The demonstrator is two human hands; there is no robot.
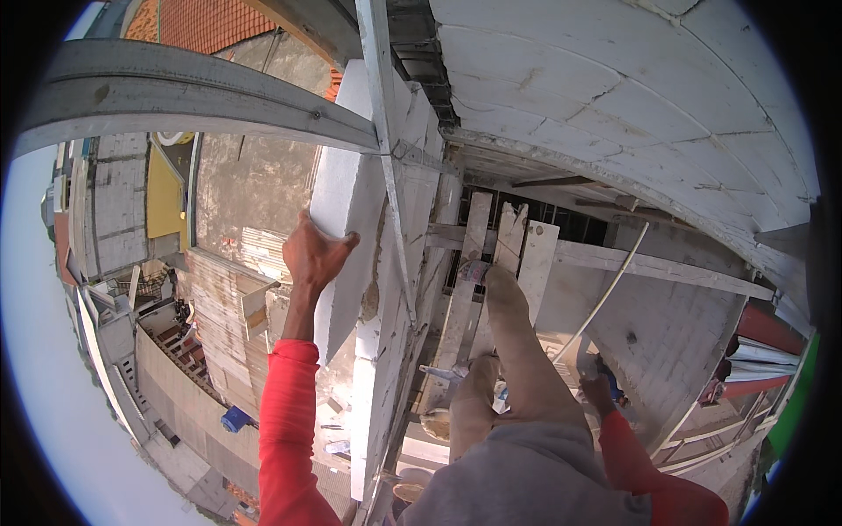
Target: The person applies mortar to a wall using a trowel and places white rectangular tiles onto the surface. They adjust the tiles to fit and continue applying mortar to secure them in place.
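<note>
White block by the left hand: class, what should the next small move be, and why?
Probably bring the right hand up toward the white block to help steady it: only the left hand is on it, while the right is well away.

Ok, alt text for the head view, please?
A person's left hand grips a large white block, with a tiled orange roof beyond. The right hand is lowered beside the legs, any hold unclear; one foot is on wooden planks.
</note>
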